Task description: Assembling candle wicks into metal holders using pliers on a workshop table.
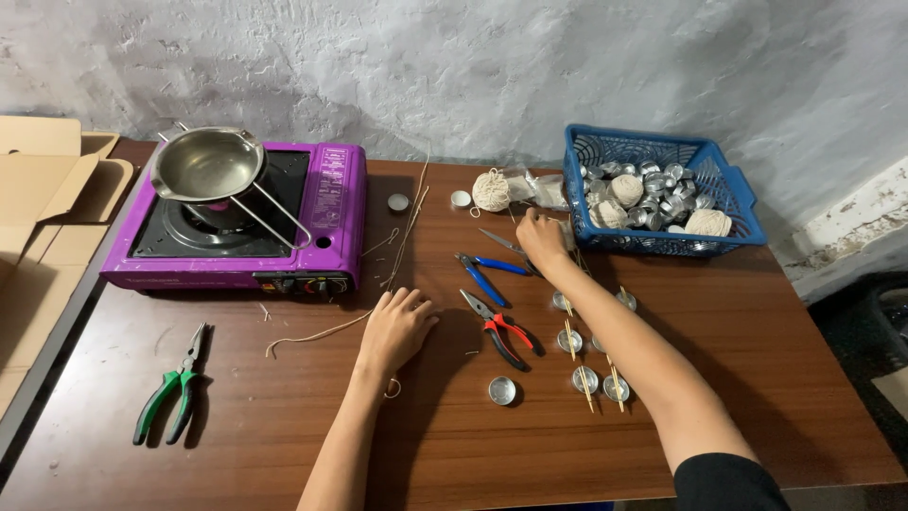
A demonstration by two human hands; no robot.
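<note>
My left hand (395, 327) lies flat on the brown table (284, 435), fingers spread, on a length of pale string (317, 335). My right hand (541, 239) reaches toward the blue basket (728, 189), fingers curled over the handle of the scissors (499, 240). Blue-handled pliers (484, 273) and red-handled pliers (501, 331) lie between my hands. Under my right forearm sit several small metal cups (584, 378) with wooden sticks laid across them. One bare cup (501, 390) sits alone.
A purple portable gas stove (331, 203) carries a steel pan (208, 166) at the back left. Green-handled pliers (175, 388) lie front left. The basket holds metal cups and balls of twine (707, 222). Another twine ball (491, 189) sits beside it. Cardboard boxes (43, 180) stand left.
</note>
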